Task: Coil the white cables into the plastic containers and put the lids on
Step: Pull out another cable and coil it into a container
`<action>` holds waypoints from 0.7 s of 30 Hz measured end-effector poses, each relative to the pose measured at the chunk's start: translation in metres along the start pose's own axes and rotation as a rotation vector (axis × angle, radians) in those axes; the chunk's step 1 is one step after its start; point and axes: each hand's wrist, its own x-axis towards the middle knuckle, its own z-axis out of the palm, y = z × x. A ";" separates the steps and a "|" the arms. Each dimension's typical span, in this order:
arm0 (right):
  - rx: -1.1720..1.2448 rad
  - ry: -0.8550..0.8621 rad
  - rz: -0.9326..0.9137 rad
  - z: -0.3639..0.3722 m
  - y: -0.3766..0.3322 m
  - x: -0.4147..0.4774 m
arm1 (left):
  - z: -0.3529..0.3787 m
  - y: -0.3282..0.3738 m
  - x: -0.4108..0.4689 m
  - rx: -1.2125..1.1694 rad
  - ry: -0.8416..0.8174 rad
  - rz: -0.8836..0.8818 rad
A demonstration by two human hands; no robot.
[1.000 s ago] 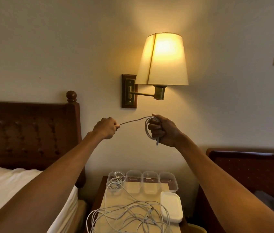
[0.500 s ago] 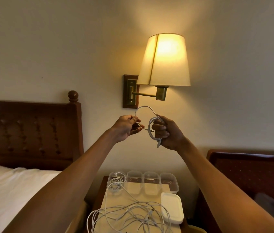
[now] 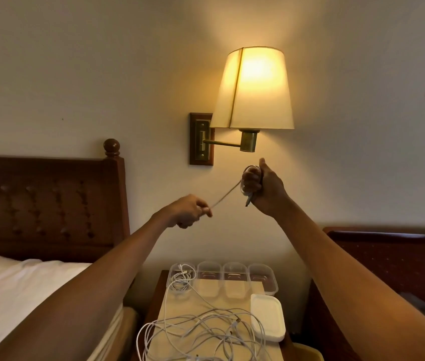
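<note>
The thin white cable point(image 3: 248, 184) was in the air just below the lit wall lamp with the cream shade point(image 3: 254, 87), most of it wound in a small coil. The right hand point(image 3: 263, 188) gripped this coil with curled fingers and the thumb pointing up, and one plug end hung out under the fist.

Half a second earlier the left hand point(image 3: 188, 211) had been close beside the right one, with a slack loop standing up between them. Now it had moved away, lower and further left of the lamp, and pinched the cable between thumb and fingers, so the free part ran straight and tight to the coil. No cable showed past the left hand, so probably only this short length was left to wind.

Far below the lamp, the row of four clear plastic containers point(image 3: 236, 265) stood on the desk point(image 3: 232, 303). The leftmost one already held a cable and the others looked empty. The tangle of loose white cables point(image 3: 201, 332) and the stacked white lids point(image 3: 267, 316) lay untouched, so much of the task remained.
</note>
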 end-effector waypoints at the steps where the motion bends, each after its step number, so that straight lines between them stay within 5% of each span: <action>1: -0.056 0.080 -0.037 0.000 0.001 0.001 | 0.003 0.004 -0.005 0.093 -0.113 0.008; 4: -0.233 0.218 -0.086 0.001 0.012 0.003 | 0.012 0.034 -0.018 0.283 -0.352 0.026; 11: -0.760 0.103 0.067 0.002 0.028 -0.004 | -0.012 0.087 -0.027 0.545 -0.359 0.246; 14: -0.889 0.032 0.164 -0.001 0.028 -0.004 | -0.029 0.089 -0.028 0.451 -0.313 0.323; 21: -0.731 -0.075 0.381 -0.007 0.042 -0.009 | -0.048 0.065 -0.018 0.341 -0.025 0.494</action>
